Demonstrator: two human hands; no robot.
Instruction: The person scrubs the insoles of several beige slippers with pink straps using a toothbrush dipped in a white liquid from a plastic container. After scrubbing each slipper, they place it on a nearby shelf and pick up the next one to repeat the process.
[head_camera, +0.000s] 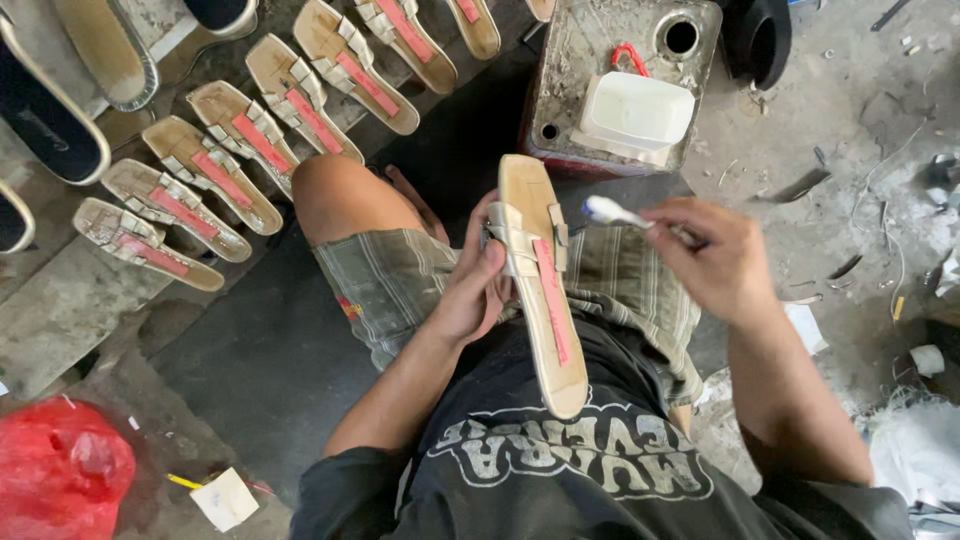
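Note:
My left hand (475, 285) grips a tan sandal sole (540, 290) by its side, thumb on the cream strap. The sole stands lengthwise over my lap and has a pink strip down its middle. My right hand (715, 255) holds a small brush (612, 212) with a whitish head, its tip just right of the sandal's strap. I sit on the floor in plaid shorts and a dark shirt.
A row of several similar sandals (225, 165) with pink strips lies on the floor at upper left. A dirty metal can (610, 50) ahead carries a white plastic tub (637, 110). A red bag (60, 475) sits at lower left. Scraps litter the floor at right.

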